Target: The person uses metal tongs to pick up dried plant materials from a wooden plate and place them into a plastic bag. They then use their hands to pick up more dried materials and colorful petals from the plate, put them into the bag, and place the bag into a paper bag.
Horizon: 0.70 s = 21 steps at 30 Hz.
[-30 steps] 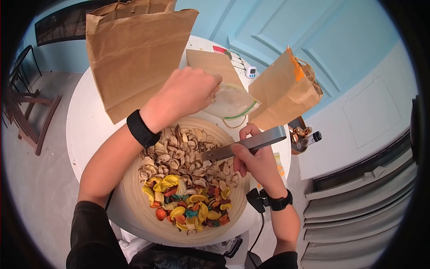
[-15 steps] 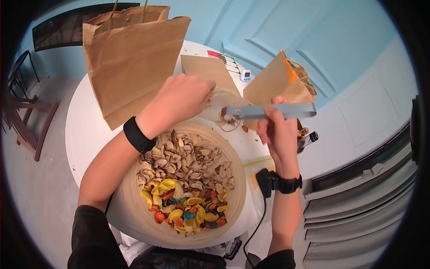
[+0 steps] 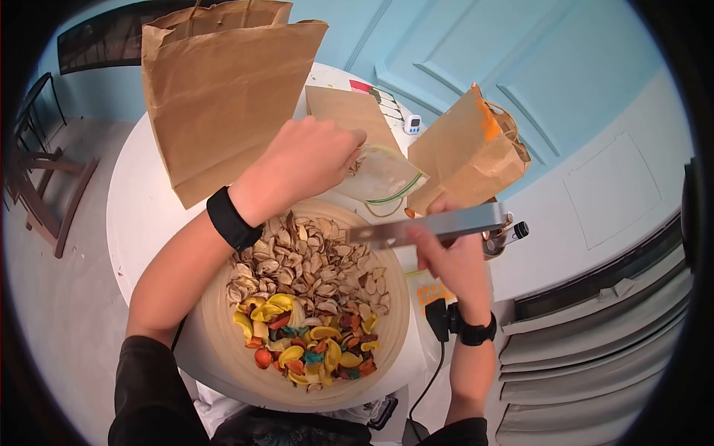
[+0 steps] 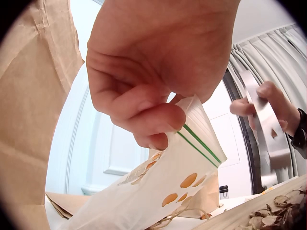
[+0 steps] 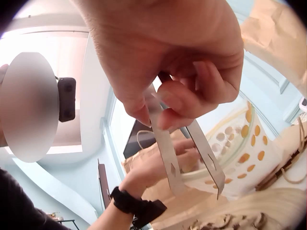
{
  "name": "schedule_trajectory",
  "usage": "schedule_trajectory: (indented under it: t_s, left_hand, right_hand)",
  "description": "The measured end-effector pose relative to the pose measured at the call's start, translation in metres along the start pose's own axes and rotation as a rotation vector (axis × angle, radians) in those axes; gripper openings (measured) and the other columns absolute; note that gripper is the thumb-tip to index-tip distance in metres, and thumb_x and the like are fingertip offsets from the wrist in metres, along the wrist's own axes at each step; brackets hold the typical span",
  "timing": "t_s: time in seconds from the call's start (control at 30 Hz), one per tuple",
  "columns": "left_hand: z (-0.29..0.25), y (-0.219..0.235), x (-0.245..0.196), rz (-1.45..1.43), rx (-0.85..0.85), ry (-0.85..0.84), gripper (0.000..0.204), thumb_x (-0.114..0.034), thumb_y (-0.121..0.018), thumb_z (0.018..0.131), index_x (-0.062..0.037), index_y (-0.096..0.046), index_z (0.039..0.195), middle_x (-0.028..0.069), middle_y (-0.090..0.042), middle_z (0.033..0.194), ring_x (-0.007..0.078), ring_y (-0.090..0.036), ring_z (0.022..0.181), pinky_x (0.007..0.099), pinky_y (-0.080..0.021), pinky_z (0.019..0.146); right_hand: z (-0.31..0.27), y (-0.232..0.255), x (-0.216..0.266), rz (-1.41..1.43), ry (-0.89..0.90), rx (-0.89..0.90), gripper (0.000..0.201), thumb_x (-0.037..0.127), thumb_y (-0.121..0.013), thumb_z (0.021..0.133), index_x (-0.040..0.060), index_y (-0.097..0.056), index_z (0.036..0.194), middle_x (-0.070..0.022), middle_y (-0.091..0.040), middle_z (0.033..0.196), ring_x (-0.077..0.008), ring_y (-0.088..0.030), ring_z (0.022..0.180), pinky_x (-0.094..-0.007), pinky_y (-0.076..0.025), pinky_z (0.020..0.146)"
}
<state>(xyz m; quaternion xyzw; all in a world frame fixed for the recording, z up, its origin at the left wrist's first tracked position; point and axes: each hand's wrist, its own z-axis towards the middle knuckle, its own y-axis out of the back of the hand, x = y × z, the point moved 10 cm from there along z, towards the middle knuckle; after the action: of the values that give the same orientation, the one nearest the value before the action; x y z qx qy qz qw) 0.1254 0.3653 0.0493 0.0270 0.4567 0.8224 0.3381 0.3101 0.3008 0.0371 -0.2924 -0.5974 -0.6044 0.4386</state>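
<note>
My left hand [image 3: 301, 163] pinches the edge of a translucent zip bag [image 3: 394, 178] with a green seal line and orange spots. Some dried pieces show through its side near the fingers. Between the thumb and fingers of my right hand [image 3: 455, 260] are metal tongs [image 3: 476, 220]. Their two tips stand apart with nothing between them in the right wrist view. In the head view the tongs reach over the far right rim of a round wooden bowl [image 3: 214, 349]. Pale brown dried petals [image 3: 305, 256] fill its far half; yellow, orange and teal pieces [image 3: 327, 349] lie in its near half.
A tall brown paper bag [image 3: 227, 104] stands left of the zip bag, a smaller paper bag [image 3: 454, 160] to its right. Behind are a flat brown board [image 3: 346, 108] and a small white timer [image 3: 413, 124]. Another packet with orange print [image 3: 431, 291] lies right of the bowl.
The tongs went from the petals in the bowl up to the zip bag's mouth with brown petals in their tips, then back toward the bowl without them. My left hand kept its pinch.
</note>
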Motion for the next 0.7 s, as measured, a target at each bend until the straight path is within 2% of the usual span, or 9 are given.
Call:
schedule_trajectory:
  t_s: [0.1,0.13,0.33,0.43,0.53,0.63,0.7]
  left_hand:
    - [0.0,-0.001,0.0,-0.007,-0.004,-0.008,0.016,-0.018,-0.059,0.099,-0.0059,-0.067,0.093,0.0187,-0.065,0.067,0.0413,-0.065,0.068,0.0509,-0.05,0.061]
    - [0.0,-0.002,0.0,-0.01,-0.004,-0.013,0.016,-0.018,-0.059,0.099,-0.0059,-0.067,0.093,0.0187,-0.065,0.067,0.0412,-0.065,0.068,0.0509,-0.05,0.061]
    - [0.0,-0.004,-0.001,0.012,0.023,-0.001,0.016,-0.018,-0.059,0.099,-0.0053,-0.067,0.093,0.0186,-0.065,0.068,0.0408,-0.066,0.068,0.0507,-0.051,0.061]
    - [0.0,-0.003,-0.001,0.001,0.012,-0.006,0.016,-0.018,-0.059,0.099,-0.0052,-0.067,0.092,0.0188,-0.065,0.068,0.0412,-0.065,0.068,0.0509,-0.051,0.061]
    - [-0.001,-0.004,-0.002,0.001,0.009,-0.016,0.016,-0.018,-0.059,0.098,-0.0052,-0.067,0.092,0.0188,-0.065,0.068,0.0413,-0.065,0.068,0.0509,-0.051,0.06]
    - [0.0,-0.004,-0.003,0.016,0.008,-0.019,0.016,-0.017,-0.059,0.098,-0.0052,-0.066,0.092,0.0187,-0.065,0.068,0.0414,-0.065,0.067,0.051,-0.05,0.06]
    - [-0.001,-0.003,-0.003,0.011,0.002,-0.023,0.016,-0.017,-0.06,0.098,-0.0051,-0.066,0.091,0.0188,-0.065,0.068,0.0415,-0.065,0.067,0.051,-0.05,0.06]
  right_hand:
    - [-0.005,-0.014,-0.026,-0.113,0.035,0.082,0.034,0.019,-0.081,0.092,0.0074,-0.05,0.087,0.0035,-0.058,0.068,-0.0036,-0.051,0.055,-0.0233,-0.039,0.051]
    - [-0.007,-0.018,-0.034,-0.087,-0.047,0.099,0.035,0.021,-0.082,0.091,0.007,-0.051,0.086,0.0037,-0.057,0.068,-0.0037,-0.05,0.058,-0.0238,-0.039,0.054]
    - [-0.003,-0.039,-0.029,-0.061,-0.006,0.118,0.033,0.021,-0.082,0.09,0.006,-0.053,0.085,0.0034,-0.056,0.068,-0.0048,-0.049,0.061,-0.024,-0.038,0.056]
    - [0.002,-0.058,-0.025,-0.115,0.071,0.2,0.033,0.02,-0.08,0.093,0.0082,-0.049,0.09,0.0027,-0.058,0.068,-0.0042,-0.053,0.053,-0.0214,-0.039,0.048]
    - [0.007,-0.065,-0.024,-0.394,0.148,0.158,0.033,0.02,-0.081,0.091,0.0063,-0.05,0.091,0.0033,-0.055,0.067,-0.0041,-0.05,0.056,-0.0236,-0.039,0.051]
    - [0.005,-0.076,-0.016,-0.385,0.106,0.179,0.032,0.017,-0.08,0.089,0.0054,-0.05,0.091,0.0044,-0.05,0.065,-0.0038,-0.047,0.058,-0.0251,-0.037,0.053]
    - [0.001,-0.085,-0.006,-0.271,0.143,0.196,0.03,0.015,-0.078,0.09,0.0063,-0.049,0.091,0.0046,-0.049,0.065,-0.0035,-0.046,0.057,-0.0247,-0.037,0.052]
